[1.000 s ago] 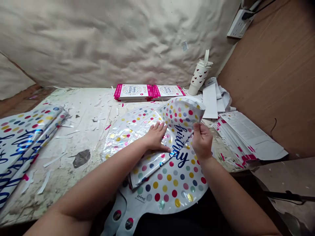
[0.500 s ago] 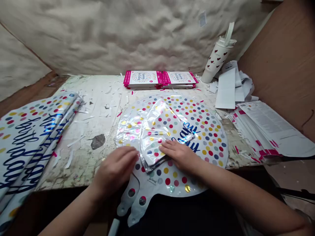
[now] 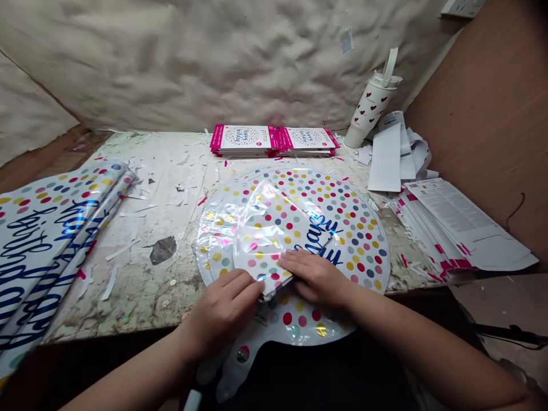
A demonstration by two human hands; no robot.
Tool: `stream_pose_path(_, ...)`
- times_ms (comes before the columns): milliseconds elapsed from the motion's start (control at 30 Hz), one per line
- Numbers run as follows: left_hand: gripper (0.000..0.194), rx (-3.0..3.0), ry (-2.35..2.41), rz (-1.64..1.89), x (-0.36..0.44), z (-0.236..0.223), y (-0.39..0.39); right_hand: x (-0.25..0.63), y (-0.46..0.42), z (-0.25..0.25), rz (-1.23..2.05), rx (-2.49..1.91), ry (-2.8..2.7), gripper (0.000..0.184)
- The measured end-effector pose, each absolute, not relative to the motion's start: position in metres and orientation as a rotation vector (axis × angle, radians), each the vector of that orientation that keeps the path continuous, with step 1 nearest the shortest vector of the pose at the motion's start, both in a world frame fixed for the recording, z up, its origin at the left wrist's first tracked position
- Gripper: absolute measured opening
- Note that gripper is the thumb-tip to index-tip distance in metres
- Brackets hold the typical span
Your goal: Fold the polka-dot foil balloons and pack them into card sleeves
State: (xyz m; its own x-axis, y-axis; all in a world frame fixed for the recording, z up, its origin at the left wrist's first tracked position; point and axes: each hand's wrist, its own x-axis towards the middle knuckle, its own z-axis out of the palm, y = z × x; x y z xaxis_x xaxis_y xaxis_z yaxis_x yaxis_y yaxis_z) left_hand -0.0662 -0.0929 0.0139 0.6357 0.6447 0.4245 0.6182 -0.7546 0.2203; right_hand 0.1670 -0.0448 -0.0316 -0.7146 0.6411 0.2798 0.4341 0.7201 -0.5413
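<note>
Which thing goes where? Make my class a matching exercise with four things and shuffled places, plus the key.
Things
1. White tumbler with dark red hearts
2. Flat pink-and-white printed packets
3. Folded white foil with coloured dots
4. Fanned white cards with pink edges

Places
A. Touched by left hand and right hand
B. Back of the pale table, in two stacks
C. Right side, in front of loose white papers
D. Table's back, beside those papers

Pairs: 1-D; 2-B; 3-A; 4-C

Folded balloon (image 3: pixel 262 225) glossy plastic film; tabletop (image 3: pixel 143 291) rough, matt.
</note>
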Motion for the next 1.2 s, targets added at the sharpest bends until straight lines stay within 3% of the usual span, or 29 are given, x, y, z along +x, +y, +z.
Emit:
stream_pose_path(167, 0.019, 2.524, 0.581, 0.39, -0.033, 0.033, -0.054, 0.185, -0.036, -0.041, 0.507, -0.806, -2.467, 0.032)
stream_pose_path(333, 0.043, 2.766, 0.699, 0.083, -0.001, -0.001, 0.027, 0.203, -0.026, -0.041, 0.527, -0.57, -2.532, 0.031)
stream_pose_path(500, 0.055, 2.799, 0.835, 0.034, 0.016, -0.024, 0.035, 0.224, -0.041, -0.035, 0.598, -0.595, -2.535, 0.029)
stream_pose_path(633, 0.057, 2.749, 0.916, -0.019, 0.009, -0.022, 0.024, 0.23, -0.035, -0.019, 0.943, -0.991, -2.439, 0.03)
stream_pose_path(767, 0.067, 2.684, 1.007, -0.156, -0.056, -0.023, 0.01, 0.219, -0.007, -0.007, 1.301, -1.578, -2.005, 0.042)
stream_pose_path(900, 0.052, 2.564, 1.562, -0.164, -0.127, -0.014, -0.018, 0.201, 0.013, -0.003, 1.704, -1.873, -1.548, 0.031)
stream_pose_path(1000, 0.055, 2.544, 1.848, 0.129, -0.121, 0.0, -0.045, 0.192, 0.019, -0.003, 1.752, -1.941, -1.445, 0.028)
stream_pose_path(1067, 0.053, 2.748, 1.579, 0.338, -0.092, 0.004, -0.063, 0.19, 0.022, -0.002, 1.719, -1.968, -1.466, 0.027)
stream_pose_path(1200, 0.061, 2.819, 1.272, 0.161, -0.039, -0.01, -0.083, 0.192, 0.019, 0.007, 1.558, -2.05, -1.583, 0.023)
